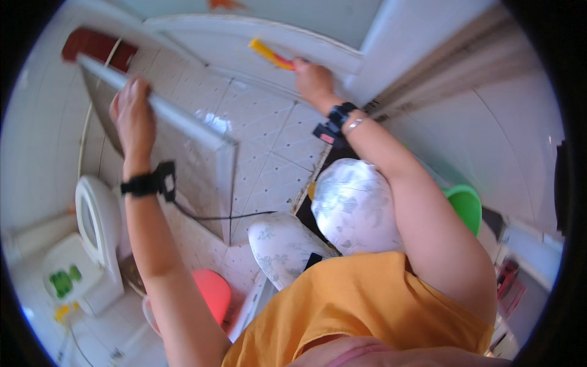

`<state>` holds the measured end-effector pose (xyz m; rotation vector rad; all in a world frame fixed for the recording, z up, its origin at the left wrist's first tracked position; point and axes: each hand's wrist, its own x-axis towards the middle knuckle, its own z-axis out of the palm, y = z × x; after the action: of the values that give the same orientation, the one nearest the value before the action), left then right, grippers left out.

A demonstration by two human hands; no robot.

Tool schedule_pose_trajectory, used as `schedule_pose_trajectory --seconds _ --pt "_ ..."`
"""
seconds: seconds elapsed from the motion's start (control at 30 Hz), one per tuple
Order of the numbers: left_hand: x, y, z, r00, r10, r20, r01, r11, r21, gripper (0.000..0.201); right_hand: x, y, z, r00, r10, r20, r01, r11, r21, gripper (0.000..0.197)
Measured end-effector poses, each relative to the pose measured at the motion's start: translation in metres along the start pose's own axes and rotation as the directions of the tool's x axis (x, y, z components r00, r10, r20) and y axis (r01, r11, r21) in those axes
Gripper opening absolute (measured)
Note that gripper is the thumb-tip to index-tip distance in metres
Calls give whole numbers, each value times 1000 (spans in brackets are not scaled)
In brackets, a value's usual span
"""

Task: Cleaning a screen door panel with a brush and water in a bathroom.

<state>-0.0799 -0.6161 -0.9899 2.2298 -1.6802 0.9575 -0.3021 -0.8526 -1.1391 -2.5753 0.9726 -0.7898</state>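
My right hand (315, 82) is closed around the red handle of a small brush (266, 52), whose yellow end points up and left. The brush is beside the low white ledge (269, 29) at the far side; whether it touches the ledge I cannot tell. On the left, my left hand (133, 113) grips the upper edge of a white-framed glass door (183, 120), fingers curled over the frame. A black band with a small device is on each wrist, and a dark cable trails from the left one.
Patterned tiles (263, 144) cover the floor, with a shiny patch behind the door. A white toilet (101, 214) stands at left, bearing green items (63, 281). A pink-red round object (212, 293) lies near my left arm, a green basin (466, 207) at right.
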Motion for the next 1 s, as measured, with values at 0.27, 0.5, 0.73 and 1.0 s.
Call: schedule_pose_trajectory --seconds 0.27,0.5,0.73,1.0 --pt "6 35 112 997 35 75 -23 988 -154 34 0 3 24 997 9 72 -39 909 416 20" --pt "-29 86 184 937 15 348 83 960 -266 40 -29 -3 10 749 157 643 -656 306 690 30" --pt "-96 75 180 925 -319 206 377 836 -399 50 -44 28 50 699 22 715 -661 401 634 26" --pt "-455 33 121 -192 -931 310 932 -73 355 48 -36 9 35 752 -22 659 -585 438 683 35"
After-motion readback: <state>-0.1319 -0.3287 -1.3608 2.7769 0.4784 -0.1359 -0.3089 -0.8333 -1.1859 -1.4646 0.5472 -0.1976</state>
